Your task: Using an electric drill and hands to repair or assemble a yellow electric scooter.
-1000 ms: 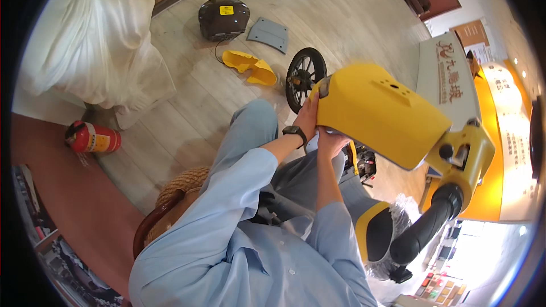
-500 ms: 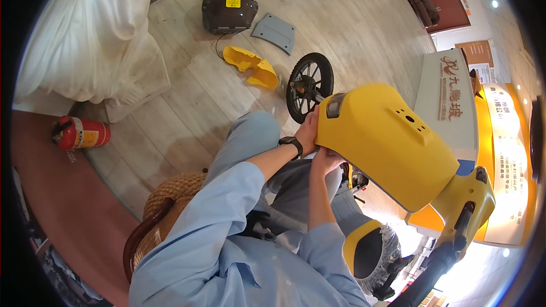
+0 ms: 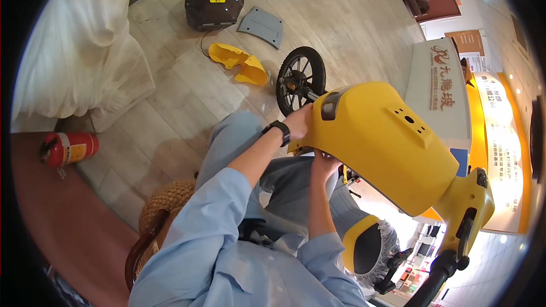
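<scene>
A yellow scooter front cover (image 3: 378,136), with a dark lamp window at its lower end, stands right of my knees. My left hand (image 3: 298,123), with a black watch on the wrist, grips the cover's edge beside that lamp. Its fingertips are partly hidden by the cover. My right hand (image 3: 325,167) holds the near lower edge, its fingers reaching in under the cover out of sight. The spoked front wheel (image 3: 300,81) is just beyond my left hand. To the right, the yellow handlebar housing (image 3: 467,207) joins the top of the cover.
On the floor ahead lie a dark top box (image 3: 213,7), a grey panel (image 3: 261,27) and a yellow curved shell (image 3: 239,63). A red fire extinguisher (image 3: 69,149) is at the left, near white draped sheeting (image 3: 74,45). A woven hat-like item (image 3: 165,202) sits by my left side.
The view has shifted slightly. My left hand has moved a little along the cover's lower end, and a yellow corner now shows below it. Both hands stay on the cover.
</scene>
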Demonstrator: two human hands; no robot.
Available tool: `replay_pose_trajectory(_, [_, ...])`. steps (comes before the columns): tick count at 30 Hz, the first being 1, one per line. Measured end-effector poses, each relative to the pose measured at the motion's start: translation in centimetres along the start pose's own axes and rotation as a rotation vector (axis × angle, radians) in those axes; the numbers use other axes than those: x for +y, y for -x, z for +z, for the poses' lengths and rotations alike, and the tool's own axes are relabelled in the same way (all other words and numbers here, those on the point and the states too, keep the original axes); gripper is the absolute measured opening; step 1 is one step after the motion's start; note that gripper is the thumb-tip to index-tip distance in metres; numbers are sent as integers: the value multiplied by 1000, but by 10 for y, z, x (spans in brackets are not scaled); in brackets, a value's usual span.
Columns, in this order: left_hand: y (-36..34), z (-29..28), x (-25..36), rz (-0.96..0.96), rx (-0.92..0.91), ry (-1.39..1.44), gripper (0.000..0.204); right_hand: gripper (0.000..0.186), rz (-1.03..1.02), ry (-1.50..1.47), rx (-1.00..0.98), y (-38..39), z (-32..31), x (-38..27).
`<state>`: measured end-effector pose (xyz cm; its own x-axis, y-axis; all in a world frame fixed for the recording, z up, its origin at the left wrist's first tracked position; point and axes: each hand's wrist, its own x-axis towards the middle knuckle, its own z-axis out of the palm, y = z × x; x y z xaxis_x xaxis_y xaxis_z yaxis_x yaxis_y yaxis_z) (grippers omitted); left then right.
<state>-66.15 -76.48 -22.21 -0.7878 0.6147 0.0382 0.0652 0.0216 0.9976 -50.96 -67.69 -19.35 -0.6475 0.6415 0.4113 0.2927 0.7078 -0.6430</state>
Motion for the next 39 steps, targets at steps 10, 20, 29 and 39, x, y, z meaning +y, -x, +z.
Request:
replay_pose_trajectory(10, [-49,14,-12,-394,86,3,59,50,179,-80,63,16,4,-21])
replay_pose_trajectory(20, [-37,20,15,-527,532,378,27,34,368,130,-37,40,9,-22])
replay_pose_trajectory(29, [-46,2,35,-710,389,350,30,42,533,165,115,48,7,-17])
replay_pose_trajectory(39, [-46,2,37,-731,378,343,34,46,591,183,76,51,9,-22])
